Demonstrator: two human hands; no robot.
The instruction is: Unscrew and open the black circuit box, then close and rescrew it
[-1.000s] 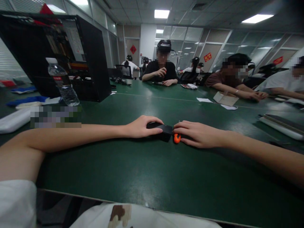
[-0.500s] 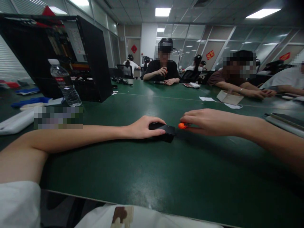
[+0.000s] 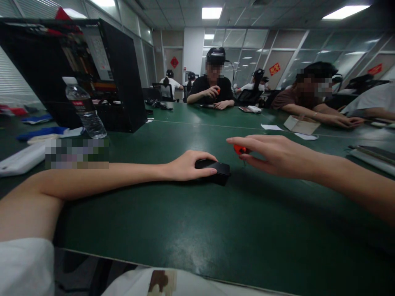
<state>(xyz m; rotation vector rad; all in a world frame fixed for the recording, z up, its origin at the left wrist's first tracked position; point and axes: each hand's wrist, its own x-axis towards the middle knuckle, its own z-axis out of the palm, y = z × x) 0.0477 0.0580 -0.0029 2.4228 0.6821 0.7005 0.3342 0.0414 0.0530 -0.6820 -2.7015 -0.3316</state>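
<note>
My left hand point(image 3: 188, 165) is closed around a black, box-shaped block point(image 3: 220, 170) lying on the green table. Its thumb lies along the near side and its fingers go over the far side; what the block is exactly I cannot tell. Just right of it, above the table, my right hand point(image 3: 274, 156) holds a small screwdriver point(image 3: 240, 149) with an orange and black handle. The thumb and fingers grip the handle, with the index finger stretched out past it. A thin shaft points down below the hand, apart from the block.
An open black computer case point(image 3: 123, 82) stands at the left, a water bottle point(image 3: 84, 109) before it. A white power strip or similar bar point(image 3: 24, 160) lies near my left elbow. A small open box point(image 3: 300, 124) and papers are farther right. Co-workers sit across the table point(image 3: 173, 222).
My right hand has risen slightly and turned, so the orange handle tilts up and the thin shaft now points downward. My left hand stays on the black block.
</note>
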